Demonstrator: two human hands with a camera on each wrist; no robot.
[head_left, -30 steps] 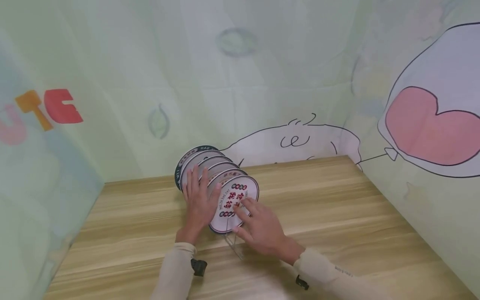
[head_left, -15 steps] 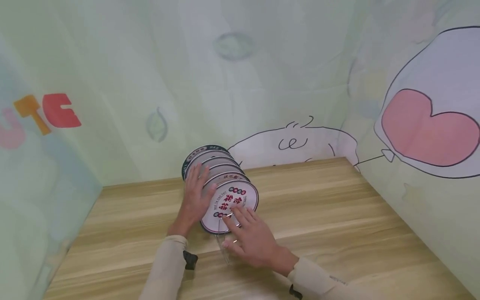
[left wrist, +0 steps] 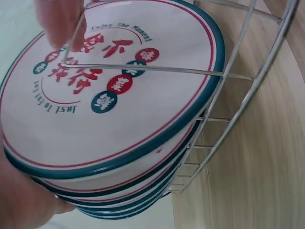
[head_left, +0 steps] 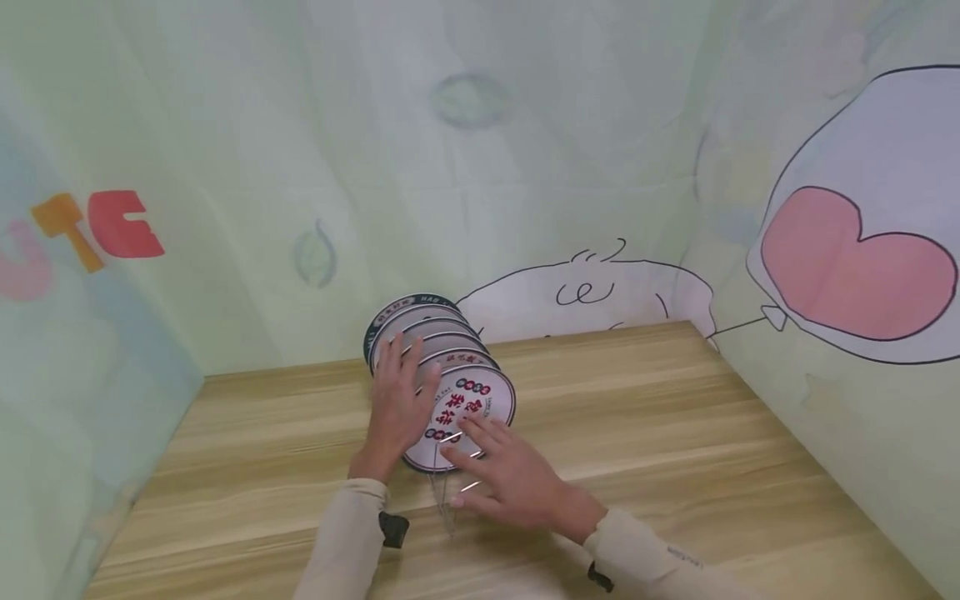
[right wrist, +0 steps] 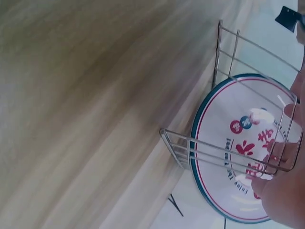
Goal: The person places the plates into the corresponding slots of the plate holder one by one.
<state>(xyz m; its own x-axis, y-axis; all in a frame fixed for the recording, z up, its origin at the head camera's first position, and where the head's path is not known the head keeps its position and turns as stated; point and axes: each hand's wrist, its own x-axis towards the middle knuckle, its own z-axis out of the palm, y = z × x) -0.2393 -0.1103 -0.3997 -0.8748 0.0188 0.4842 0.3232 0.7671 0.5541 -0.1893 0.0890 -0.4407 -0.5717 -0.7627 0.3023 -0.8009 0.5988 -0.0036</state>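
Several round white plates (head_left: 472, 408) with dark green rims and red lettering stand in a row, tilted, in a metal wire dish rack (right wrist: 228, 155). My left hand (head_left: 393, 412) rests along the left side of the row, its fingers extended over the plate edges and its thumb near the front plate. At the rack's front end, my right hand (head_left: 513, 479) lies with fingers spread among the wires, fingertips close to the front plate's face. The right wrist view shows those fingertips (right wrist: 281, 152) by the wires. Most of the rack is hidden behind plates and hands.
The rack stands on a wood-grain table (head_left: 637, 417), near its back edge. Behind and beside the table hangs a pale green printed cloth (head_left: 375, 167) with cartoon drawings. Dark wrist straps (head_left: 393, 529) show at the sleeves.
The row of plates has turned slightly, its front end going left and its back end right. My right hand has shifted a little left and nearer. Over the last half second little moves.
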